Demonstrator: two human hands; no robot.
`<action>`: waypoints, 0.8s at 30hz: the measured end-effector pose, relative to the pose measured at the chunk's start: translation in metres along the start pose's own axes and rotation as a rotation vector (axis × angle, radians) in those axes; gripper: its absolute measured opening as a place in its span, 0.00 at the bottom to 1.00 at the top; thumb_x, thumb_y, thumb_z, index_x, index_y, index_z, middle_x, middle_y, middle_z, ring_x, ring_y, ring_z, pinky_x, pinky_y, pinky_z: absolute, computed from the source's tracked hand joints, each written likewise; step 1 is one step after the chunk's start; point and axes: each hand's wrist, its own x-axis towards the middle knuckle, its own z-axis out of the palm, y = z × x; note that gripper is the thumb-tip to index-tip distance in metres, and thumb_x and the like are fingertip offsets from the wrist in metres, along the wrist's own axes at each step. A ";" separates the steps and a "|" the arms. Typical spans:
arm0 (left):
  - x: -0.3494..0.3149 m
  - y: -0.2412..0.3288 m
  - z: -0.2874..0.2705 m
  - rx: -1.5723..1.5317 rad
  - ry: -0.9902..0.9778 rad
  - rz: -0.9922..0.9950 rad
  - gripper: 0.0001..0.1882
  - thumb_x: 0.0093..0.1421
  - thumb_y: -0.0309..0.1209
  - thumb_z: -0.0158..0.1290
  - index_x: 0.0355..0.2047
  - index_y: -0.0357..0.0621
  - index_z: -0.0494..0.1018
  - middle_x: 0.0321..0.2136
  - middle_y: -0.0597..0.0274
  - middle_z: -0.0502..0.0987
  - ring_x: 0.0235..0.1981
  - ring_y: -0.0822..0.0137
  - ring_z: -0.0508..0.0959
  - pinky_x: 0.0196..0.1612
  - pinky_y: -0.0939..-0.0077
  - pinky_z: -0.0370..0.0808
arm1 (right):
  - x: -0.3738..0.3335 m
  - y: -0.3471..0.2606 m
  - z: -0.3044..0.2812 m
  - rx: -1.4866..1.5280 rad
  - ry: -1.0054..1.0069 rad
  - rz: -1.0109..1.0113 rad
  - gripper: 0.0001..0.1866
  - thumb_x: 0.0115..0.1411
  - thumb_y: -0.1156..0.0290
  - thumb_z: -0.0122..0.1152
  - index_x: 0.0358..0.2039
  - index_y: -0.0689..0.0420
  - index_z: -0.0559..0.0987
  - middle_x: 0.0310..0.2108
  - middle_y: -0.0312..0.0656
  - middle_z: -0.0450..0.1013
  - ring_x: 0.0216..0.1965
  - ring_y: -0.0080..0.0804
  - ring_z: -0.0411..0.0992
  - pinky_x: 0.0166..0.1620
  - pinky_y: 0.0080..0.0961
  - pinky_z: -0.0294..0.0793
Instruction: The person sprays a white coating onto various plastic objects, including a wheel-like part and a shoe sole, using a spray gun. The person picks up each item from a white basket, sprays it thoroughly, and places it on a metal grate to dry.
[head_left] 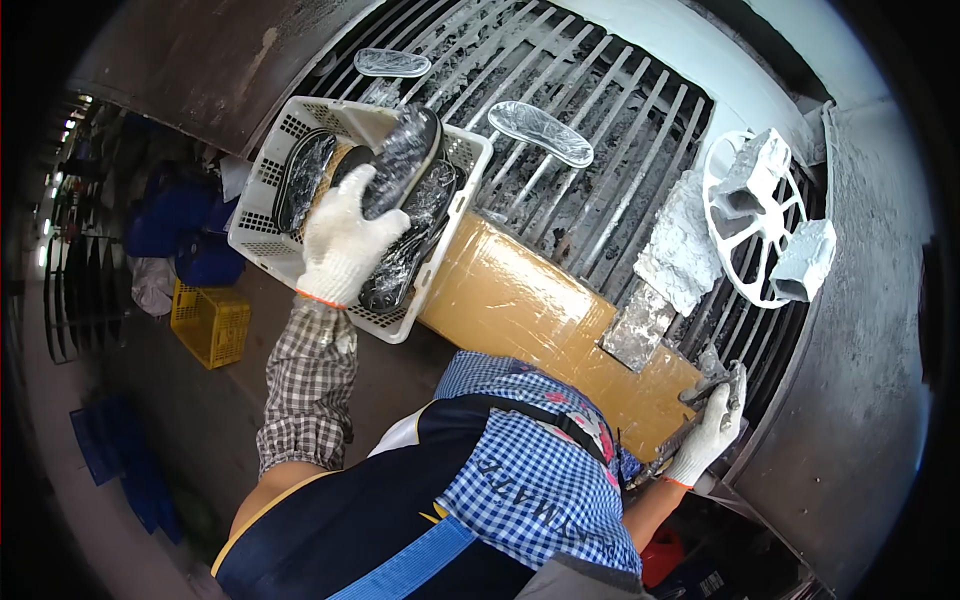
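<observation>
My left hand (pixel 350 235), in a white knit glove, is closed on the edge of a dark shoe sole (pixel 412 150), raised and tilted above a white plastic crate (pixel 465 170). More dark soles, glossy as if film-covered, lie in the crate; one sole (pixel 305 170) is at its left side and another (pixel 405 260) under the held one. At the lower right, my gloved right hand (pixel 708 435) is wrapped round a grey-crusted spray gun (pixel 737 385), partly hidden by the fingers. Two sole-shaped pieces, one silvery (pixel 392 63) and one shiny (pixel 541 133), rest on metal bars.
Dusty grey slats (pixel 610 150) span the booth beyond a taped brown cardboard box (pixel 520 295). On the right sits a white spoked wheel (pixel 712 190) bearing two coated blocks. Metal walls (pixel 870 350) flank the booth. A yellow crate (pixel 210 325) stands on the floor at left.
</observation>
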 end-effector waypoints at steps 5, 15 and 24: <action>0.016 0.027 -0.007 -0.263 0.121 0.193 0.40 0.53 0.37 0.71 0.65 0.36 0.72 0.59 0.46 0.78 0.58 0.54 0.80 0.64 0.64 0.74 | -0.001 0.003 -0.006 0.001 -0.027 -0.069 0.25 0.77 0.71 0.52 0.70 0.68 0.70 0.61 0.47 0.76 0.51 0.26 0.76 0.54 0.22 0.74; 0.039 0.186 0.012 -0.454 -0.168 0.720 0.42 0.51 0.26 0.68 0.68 0.35 0.68 0.63 0.48 0.74 0.65 0.58 0.74 0.70 0.64 0.69 | -0.019 -0.017 -0.019 0.054 0.054 0.055 0.27 0.72 0.73 0.58 0.69 0.67 0.71 0.52 0.42 0.76 0.46 0.24 0.77 0.52 0.25 0.77; 0.068 0.345 0.038 -0.214 -0.111 1.401 0.39 0.49 0.31 0.62 0.65 0.41 0.72 0.59 0.46 0.78 0.62 0.49 0.77 0.67 0.60 0.73 | -0.032 0.004 -0.042 0.237 0.086 0.110 0.30 0.73 0.73 0.59 0.72 0.69 0.66 0.63 0.47 0.73 0.57 0.27 0.74 0.58 0.24 0.75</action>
